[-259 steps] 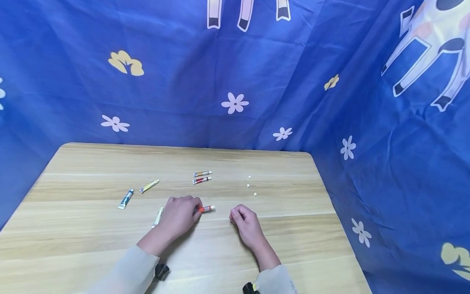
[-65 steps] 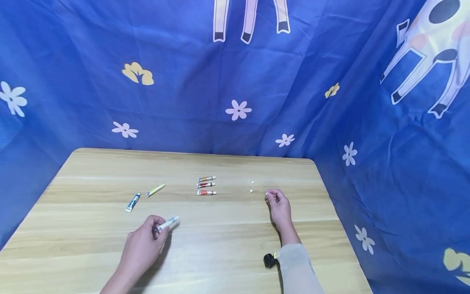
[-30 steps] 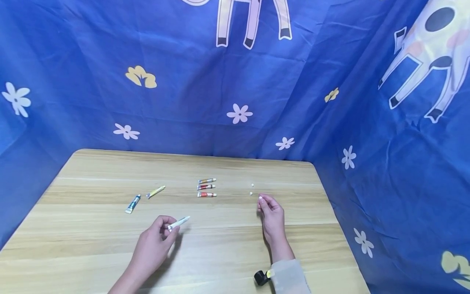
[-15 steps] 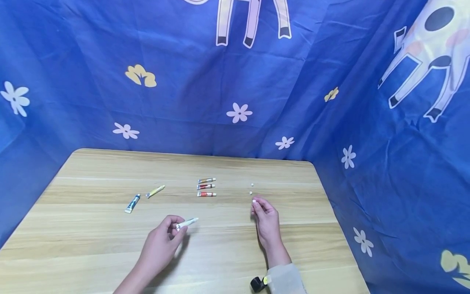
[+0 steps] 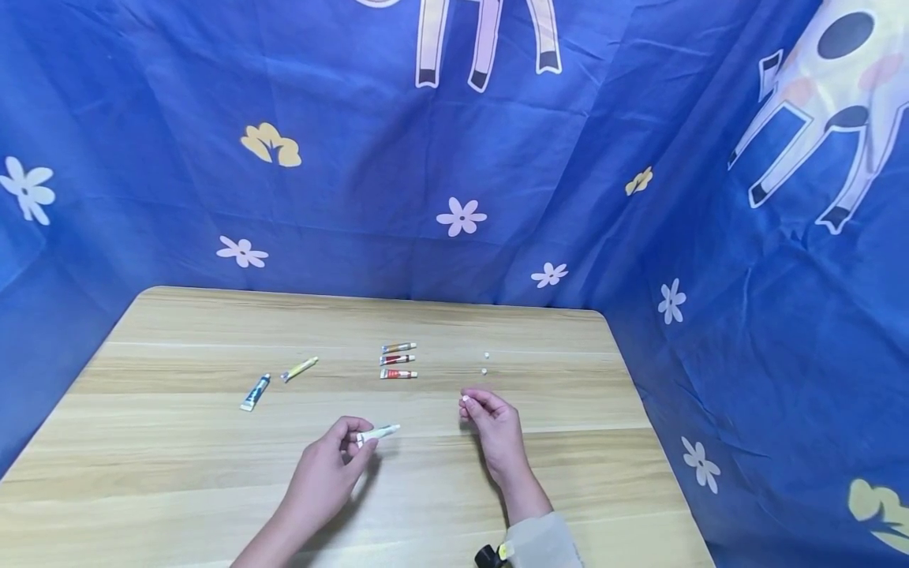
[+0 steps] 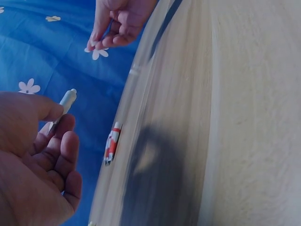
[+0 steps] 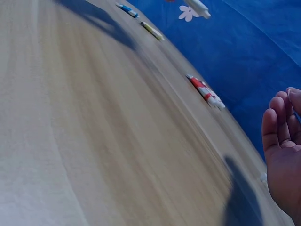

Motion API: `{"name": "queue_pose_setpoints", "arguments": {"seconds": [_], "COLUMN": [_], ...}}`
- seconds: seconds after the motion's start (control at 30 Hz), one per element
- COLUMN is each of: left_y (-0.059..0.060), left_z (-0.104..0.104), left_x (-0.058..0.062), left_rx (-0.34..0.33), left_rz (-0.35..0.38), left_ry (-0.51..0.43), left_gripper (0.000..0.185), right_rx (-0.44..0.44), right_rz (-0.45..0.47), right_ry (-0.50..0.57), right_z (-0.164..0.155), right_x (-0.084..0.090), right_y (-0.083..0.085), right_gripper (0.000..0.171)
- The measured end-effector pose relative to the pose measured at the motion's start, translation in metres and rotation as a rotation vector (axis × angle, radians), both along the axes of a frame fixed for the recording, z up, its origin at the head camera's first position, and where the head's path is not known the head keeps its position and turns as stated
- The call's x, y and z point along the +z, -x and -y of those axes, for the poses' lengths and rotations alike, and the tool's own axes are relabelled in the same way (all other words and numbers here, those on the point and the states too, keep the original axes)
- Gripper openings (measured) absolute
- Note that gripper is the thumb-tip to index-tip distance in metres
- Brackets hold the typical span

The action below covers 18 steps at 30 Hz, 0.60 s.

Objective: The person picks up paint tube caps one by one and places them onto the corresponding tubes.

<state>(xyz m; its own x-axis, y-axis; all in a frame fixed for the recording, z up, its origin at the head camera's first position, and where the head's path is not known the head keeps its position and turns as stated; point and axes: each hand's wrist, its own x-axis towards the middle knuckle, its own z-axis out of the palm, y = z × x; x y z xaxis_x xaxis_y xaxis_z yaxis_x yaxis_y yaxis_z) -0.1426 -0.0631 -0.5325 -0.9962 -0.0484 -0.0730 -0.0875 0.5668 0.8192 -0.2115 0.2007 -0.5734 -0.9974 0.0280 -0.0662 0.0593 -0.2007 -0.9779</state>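
In the head view my left hand (image 5: 328,473) pinches a small white paint tube (image 5: 379,431) with pale green marks between thumb and fingers, its narrow end pointing right. The left wrist view shows this tube (image 6: 68,100) above the table, tip outward. My right hand (image 5: 501,438) pinches a tiny white cap (image 5: 465,398) between thumb and forefinger, a short way right of the tube. Two more white caps, a farther cap (image 5: 487,355) and a nearer cap (image 5: 484,371), lie on the table beyond the right hand. In the right wrist view the right fingertips are partly cut off.
Orange-brown (image 5: 399,347), dark red (image 5: 398,360) and bright red (image 5: 399,374) paint tubes lie in a row mid-table. A yellow tube (image 5: 300,369) and a blue tube (image 5: 256,393) lie at the left. Blue printed cloth (image 5: 355,158) hangs behind the wooden table (image 5: 177,473).
The red tube was laid beside the other two, and my left hand took up the white tube. My right hand picked a cap off the table. Both hands have since moved toward each other.
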Motion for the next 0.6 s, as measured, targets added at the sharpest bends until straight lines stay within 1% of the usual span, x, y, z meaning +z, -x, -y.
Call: {"name": "queue_pose_setpoints", "arguments": {"seconds": [0.17,0.43,0.6], "left_y": [-0.001,-0.003,-0.003], "left_z": [-0.003,-0.008,-0.011], "left_x": [-0.001,-0.003,-0.002], "left_rx": [-0.013,-0.022,-0.021], "left_rz": [0.011,0.018,0.025], "left_ry": [-0.023,-0.056,-0.084], "left_gripper": [0.019,0.019,0.019], "right_rx": [0.034,0.103,0.134], "right_rz": [0.003,-0.008,-0.031], "right_ry": [-0.039,-0.098,-0.182], "right_z": [0.006,0.022,0.032], "right_x": [-0.002,0.002,0.003], "right_y": [-0.003,-0.013,-0.019], "right_gripper": [0.029,0.026,0.020]}}
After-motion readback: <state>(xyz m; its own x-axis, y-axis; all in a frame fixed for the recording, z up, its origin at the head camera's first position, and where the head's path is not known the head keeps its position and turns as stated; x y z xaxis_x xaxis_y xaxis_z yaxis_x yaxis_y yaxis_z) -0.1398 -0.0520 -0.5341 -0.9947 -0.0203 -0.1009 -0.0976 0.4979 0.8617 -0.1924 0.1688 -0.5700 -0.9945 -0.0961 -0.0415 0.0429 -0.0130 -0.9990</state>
